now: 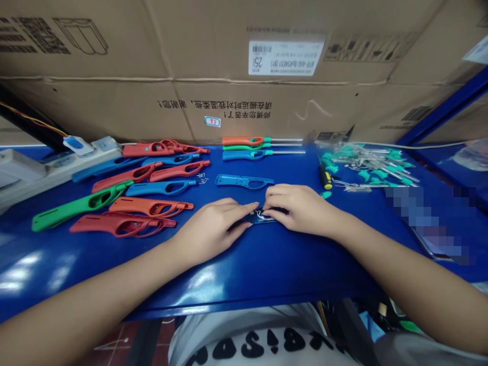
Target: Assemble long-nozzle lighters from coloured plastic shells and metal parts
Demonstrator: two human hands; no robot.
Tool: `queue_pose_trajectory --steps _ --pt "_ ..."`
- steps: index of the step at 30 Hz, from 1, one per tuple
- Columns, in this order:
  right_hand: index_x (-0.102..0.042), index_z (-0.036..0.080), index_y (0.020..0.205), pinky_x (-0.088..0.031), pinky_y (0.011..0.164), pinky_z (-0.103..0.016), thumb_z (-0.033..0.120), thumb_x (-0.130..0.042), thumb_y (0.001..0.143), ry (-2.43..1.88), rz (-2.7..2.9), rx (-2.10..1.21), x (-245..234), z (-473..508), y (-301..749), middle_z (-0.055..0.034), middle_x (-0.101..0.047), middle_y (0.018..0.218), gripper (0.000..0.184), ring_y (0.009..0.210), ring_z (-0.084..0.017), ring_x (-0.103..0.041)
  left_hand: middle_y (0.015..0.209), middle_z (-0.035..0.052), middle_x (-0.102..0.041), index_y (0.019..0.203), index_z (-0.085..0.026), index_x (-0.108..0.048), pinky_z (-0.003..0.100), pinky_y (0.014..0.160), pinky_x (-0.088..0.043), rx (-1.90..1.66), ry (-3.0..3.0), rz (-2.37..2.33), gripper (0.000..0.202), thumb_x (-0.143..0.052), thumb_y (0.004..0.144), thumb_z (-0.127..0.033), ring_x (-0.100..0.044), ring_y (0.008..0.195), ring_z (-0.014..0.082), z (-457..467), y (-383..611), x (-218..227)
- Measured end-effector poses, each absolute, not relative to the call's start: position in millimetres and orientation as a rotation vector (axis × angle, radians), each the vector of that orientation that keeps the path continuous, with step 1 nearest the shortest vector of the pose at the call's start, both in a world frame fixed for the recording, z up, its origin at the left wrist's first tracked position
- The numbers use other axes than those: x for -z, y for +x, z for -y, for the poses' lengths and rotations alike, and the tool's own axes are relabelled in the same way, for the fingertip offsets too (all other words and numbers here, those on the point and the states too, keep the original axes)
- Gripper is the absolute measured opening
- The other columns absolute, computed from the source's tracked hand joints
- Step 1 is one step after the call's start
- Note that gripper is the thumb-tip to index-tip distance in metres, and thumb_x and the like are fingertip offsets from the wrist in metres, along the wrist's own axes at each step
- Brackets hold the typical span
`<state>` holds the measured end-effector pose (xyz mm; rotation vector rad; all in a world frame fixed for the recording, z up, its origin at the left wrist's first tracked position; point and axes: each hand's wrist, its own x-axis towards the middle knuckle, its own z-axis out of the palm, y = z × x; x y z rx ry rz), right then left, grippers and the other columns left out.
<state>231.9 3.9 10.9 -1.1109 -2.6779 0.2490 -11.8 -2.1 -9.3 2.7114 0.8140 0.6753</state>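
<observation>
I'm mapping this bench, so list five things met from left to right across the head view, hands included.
White adapter, green handle, left hand, right hand, pile of metal tubes with turquoise tips.

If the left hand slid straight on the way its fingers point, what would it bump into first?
Leaving aside the piece with white wires at its fingertips, the left hand would probably meet the right hand, just across from it; depth is hard to judge here.

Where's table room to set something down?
Bare glossy blue tabletop: between the left hand, right hand and front edge; between the left forearm and red plastic lighter casings. Crowded: left rear, with more casings; right rear, with teal-ended metal rods.
</observation>
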Motion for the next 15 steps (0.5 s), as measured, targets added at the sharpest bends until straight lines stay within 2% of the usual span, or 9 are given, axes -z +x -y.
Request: queue_pose_trajectory --steps 5,10,12,15 --pt "-0.069 0.017 0.090 -0.038 0.070 -0.029 0.024 -0.053 0.098 -1.122 2.774 -0.062 -13.6 -0.9 229.0 -0.0040 -0.068 0.092 0.019 0.086 -0.018 -0.062 0.106 0.0092 -0.074 0.133 -0.013 -0.060 0.033 0.084 -0.057 -0.702 2.701 -0.818 0.039 -0.063 0.094 -0.020 -0.070 0.092 0.0200 2.3 -11.8 10.5" --pt "-0.069 0.016 0.091 -0.036 0.068 -0.031 0.019 -0.048 0.099 -1.124 2.887 0.109 -18.0 4.0 221.6 -0.0060 -0.068 0.094 0.023 0.084 -0.019 -0.061 0.101 0.0086 -0.073 0.132 -0.014 -0.061 0.032 0.078 -0.058 -0.669 2.723 -0.837 0.038 -0.062 0.095 -0.021 -0.069 0.087 0.0200 2.9 -10.4 9.9" --pt "-0.070 0.016 0.092 -0.036 0.067 -0.031 0.016 -0.047 0.098 -1.125 2.927 0.119 -20.1 5.0 220.5 -0.0072 -0.068 0.094 0.024 0.084 -0.019 -0.062 0.100 0.0087 -0.073 0.135 -0.014 -0.059 0.032 0.076 -0.058 -0.594 2.770 -0.876 0.039 -0.059 0.096 -0.022 -0.069 0.086 0.0208 4.6 -10.0 7.7" --pt "-0.072 0.018 0.094 -0.038 0.068 -0.030 0.021 -0.048 0.099 -1.150 2.886 0.003 -26.5 3.3 229.1 -0.0069 -0.069 0.095 0.025 0.083 -0.018 -0.063 0.101 0.0103 -0.072 0.141 -0.014 -0.053 0.036 0.077 -0.059 -0.456 2.902 -0.894 0.042 -0.053 0.099 -0.022 -0.069 0.089 0.0237 8.3 -9.5 3.1"
